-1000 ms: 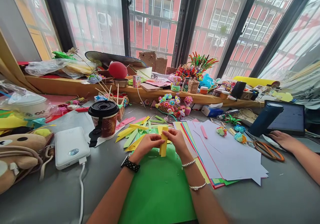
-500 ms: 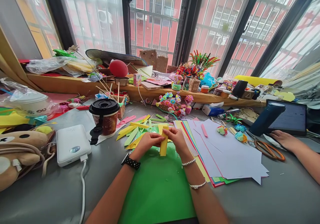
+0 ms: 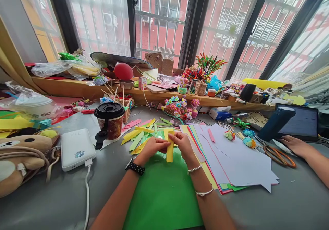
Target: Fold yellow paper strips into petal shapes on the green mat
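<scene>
Both my hands pinch a yellow paper strip (image 3: 170, 150) held upright over a green paper sheet (image 3: 164, 195) on the grey table. My left hand (image 3: 151, 148), with a black watch on its wrist, grips the strip's upper left side. My right hand (image 3: 183, 144), with bead bracelets on the wrist, grips its upper right side. Several loose yellow, green and pink paper strips (image 3: 140, 134) lie just behind my hands.
A stack of white and coloured paper (image 3: 236, 158) lies to the right. A lidded coffee cup (image 3: 109, 120) and a white power bank (image 3: 76, 148) stand to the left, beside a plush bear (image 3: 20, 154). Another person's hand (image 3: 295, 145) rests by orange scissors (image 3: 279, 154) and a laptop (image 3: 303, 122). Craft clutter fills the windowsill.
My hands and the yellow strip stay almost where they were. The view has shifted slightly, and the other person's hand has barely moved.
</scene>
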Demonstrator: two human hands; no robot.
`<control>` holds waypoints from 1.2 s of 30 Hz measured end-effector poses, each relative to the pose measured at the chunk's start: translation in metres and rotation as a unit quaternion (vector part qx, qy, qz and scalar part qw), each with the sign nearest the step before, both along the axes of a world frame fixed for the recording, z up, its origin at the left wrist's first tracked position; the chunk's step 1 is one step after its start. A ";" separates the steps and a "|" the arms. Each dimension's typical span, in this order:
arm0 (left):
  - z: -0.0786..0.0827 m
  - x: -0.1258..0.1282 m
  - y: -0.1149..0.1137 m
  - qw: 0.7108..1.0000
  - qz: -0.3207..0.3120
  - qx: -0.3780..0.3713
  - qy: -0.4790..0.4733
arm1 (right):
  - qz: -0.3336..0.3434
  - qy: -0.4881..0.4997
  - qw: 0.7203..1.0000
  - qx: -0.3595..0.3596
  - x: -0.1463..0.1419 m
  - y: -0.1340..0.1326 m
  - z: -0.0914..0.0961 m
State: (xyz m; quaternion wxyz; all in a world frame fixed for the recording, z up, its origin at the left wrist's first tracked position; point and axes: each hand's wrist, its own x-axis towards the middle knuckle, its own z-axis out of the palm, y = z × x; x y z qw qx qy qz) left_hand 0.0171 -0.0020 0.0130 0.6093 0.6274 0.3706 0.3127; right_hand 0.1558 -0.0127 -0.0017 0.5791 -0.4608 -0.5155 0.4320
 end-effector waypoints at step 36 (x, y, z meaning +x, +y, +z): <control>-0.005 -0.002 0.006 0.984 0.130 -0.014 -0.118 | 0.033 -0.022 0.998 -0.044 0.000 0.002 -0.003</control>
